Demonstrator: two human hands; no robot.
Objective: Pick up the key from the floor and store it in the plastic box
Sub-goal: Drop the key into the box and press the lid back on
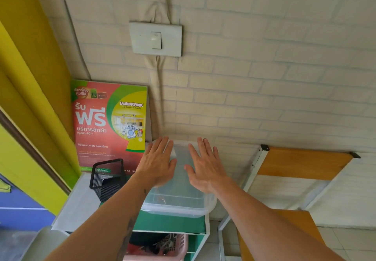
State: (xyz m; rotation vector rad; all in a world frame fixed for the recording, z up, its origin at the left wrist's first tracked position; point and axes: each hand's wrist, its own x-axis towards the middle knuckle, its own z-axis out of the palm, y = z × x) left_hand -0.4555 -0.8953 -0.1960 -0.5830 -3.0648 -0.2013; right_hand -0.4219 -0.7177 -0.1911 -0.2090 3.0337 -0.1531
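Note:
A clear plastic box with its lid on stands on top of a green and white shelf unit, against the brick-pattern wall. My left hand lies flat on the left part of the lid, fingers spread. My right hand lies flat on the right part, fingers spread too. A small metal ring shape shows through the box's front wall at the bottom; it may be the key, but I cannot tell.
A black mesh holder stands left of the box. A red and green laundry poster leans on the wall behind. A wooden shelf rack stands to the right. A pink basket sits in the shelf below.

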